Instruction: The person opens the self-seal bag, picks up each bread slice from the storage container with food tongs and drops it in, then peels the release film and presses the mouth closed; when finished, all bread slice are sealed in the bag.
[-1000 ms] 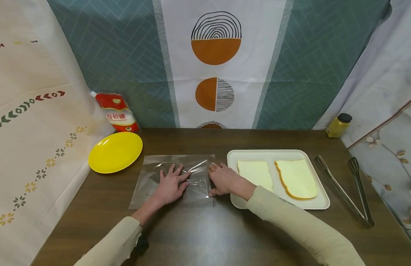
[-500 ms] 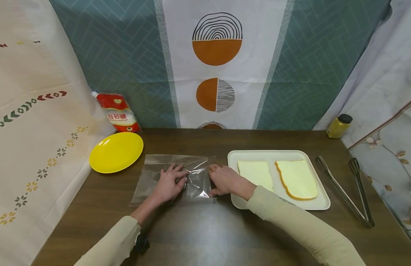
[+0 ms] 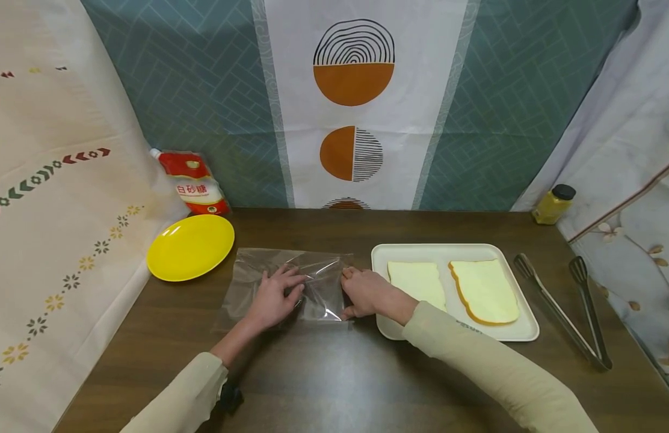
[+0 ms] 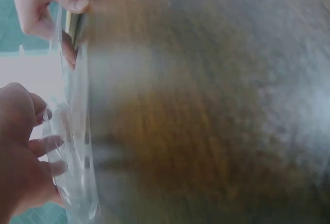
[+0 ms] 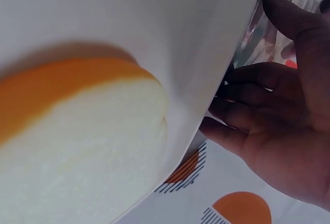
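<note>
Head view: bag (image 3: pixel 322 299), clear, creased, glossy, left of tray (image 3: pixel 448 251); left hand (image 3: pixel 272 300) loosely spread upon it, right hand (image 3: pixel 363 291) wide at its tray-side edge.

The dark wooden table (image 3: pixel 323 385) bears a yellow plate (image 3: pixel 191 248), clear plastic (image 3: pixel 325 293), white tray (image 3: pixel 437 253), tongs (image 3: pixel 563 318), red-and-white pouch (image 3: pixel 196 187) and jar (image 3: pixel 552 207).

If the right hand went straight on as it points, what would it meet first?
First the clear, wrinkled plastic film beside it; then probably the bare left hand, though depth is unclear.
</note>
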Tool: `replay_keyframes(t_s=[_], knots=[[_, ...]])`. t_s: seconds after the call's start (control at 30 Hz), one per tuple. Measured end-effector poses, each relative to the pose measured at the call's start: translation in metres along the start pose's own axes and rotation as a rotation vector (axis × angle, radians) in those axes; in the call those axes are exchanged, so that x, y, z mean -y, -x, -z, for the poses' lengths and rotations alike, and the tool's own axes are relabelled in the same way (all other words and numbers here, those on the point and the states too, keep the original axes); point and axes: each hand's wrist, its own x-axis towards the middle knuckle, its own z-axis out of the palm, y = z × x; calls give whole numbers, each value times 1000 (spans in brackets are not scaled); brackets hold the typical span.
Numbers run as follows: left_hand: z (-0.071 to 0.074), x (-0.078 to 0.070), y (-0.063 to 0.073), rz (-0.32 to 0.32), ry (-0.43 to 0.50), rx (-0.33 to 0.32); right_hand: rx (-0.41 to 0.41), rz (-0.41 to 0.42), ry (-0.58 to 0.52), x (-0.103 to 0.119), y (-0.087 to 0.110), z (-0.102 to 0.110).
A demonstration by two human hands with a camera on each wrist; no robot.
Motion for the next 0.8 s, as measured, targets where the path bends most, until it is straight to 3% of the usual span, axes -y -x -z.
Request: replay_keyframes(t_s=[0.23,0.37,0.47,0.63,0.8], knots=[[2,4,-2,-84,86,-159,-3,3,8,-1,-1,3],[5,3,-1,-101,125,-214,10,0,4,-2,-1,4],[6,3,-1,-97,130,-202,4,0,18,-2,0,3],[5,2,0,-75,121,-175,-81,30,64,-1,4,3],[5,2,0,-73,132,-165,-173,119,50,-1,6,4]])
